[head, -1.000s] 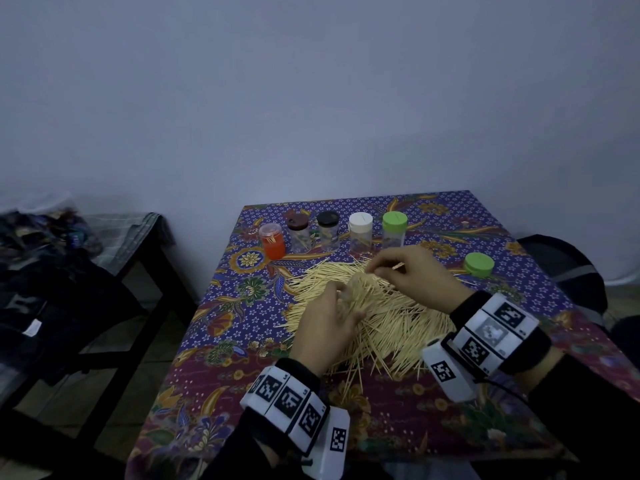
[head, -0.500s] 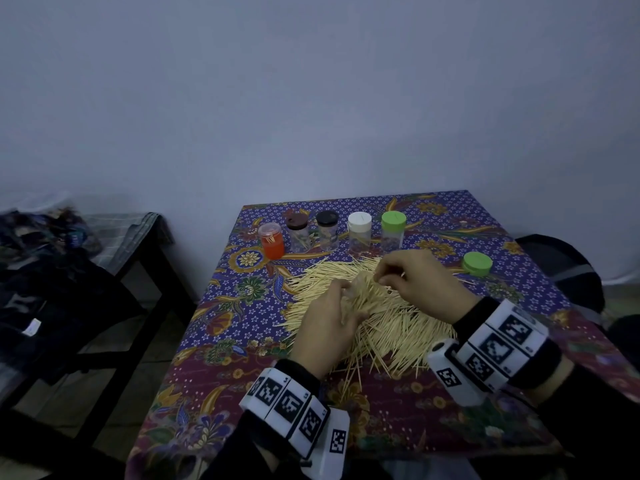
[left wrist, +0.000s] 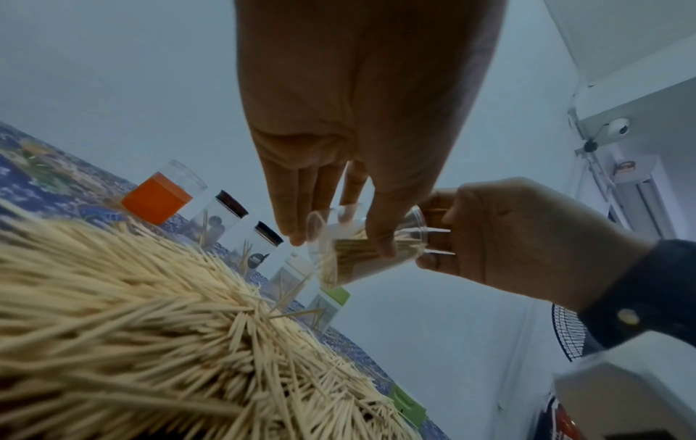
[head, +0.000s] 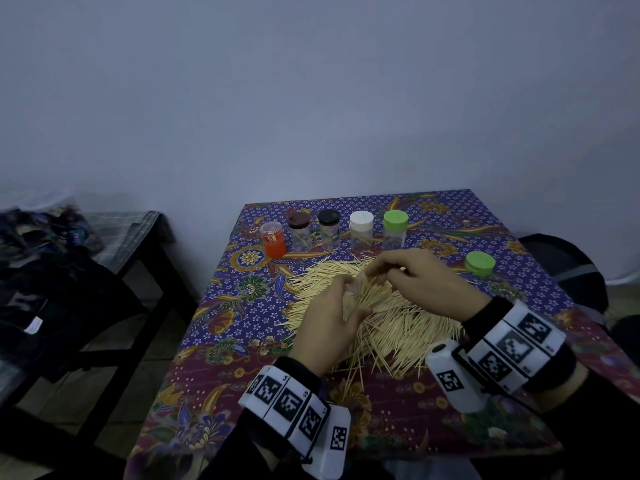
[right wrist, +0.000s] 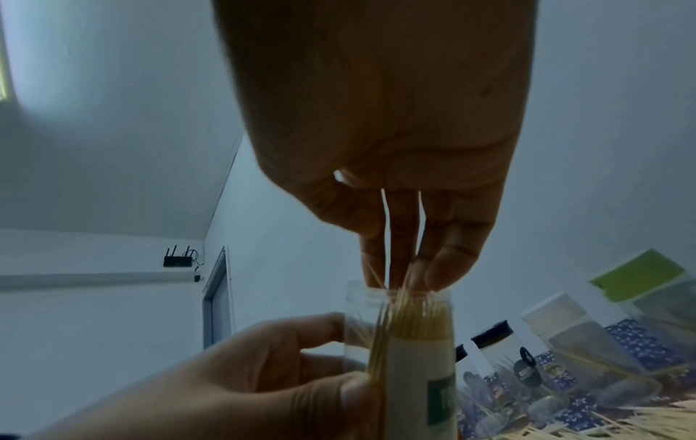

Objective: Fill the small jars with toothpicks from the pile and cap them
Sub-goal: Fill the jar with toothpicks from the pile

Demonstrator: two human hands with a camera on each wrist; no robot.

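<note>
Moved: since a moment ago the right hand (head: 420, 284) has come in from over the pile to the mouth of the jar (right wrist: 408, 351), which the left hand has tipped up toward it.
Right hand: fingertips (right wrist: 438, 272) pinch a few toothpicks (right wrist: 384, 238), feeding them in at the rim.
Left hand: the left hand (head: 330, 327) grips the clear jar around its body, thumb (right wrist: 354, 387) on the wall.
Jar: open, tilted, nearly packed, held just above the pile (head: 388, 317).
Handling: my guess is light, smooth plastic, a bit slippery; best held round the middle, as now. The sticks are thin, stiff and snappable, so pinch them mid-length and slide them in straight.
Loose cap: green lid (head: 479, 263) lies on the surface (head: 398, 424), right of the pile.
Back row: five capped jars (head: 329, 230) stand behind.
</note>
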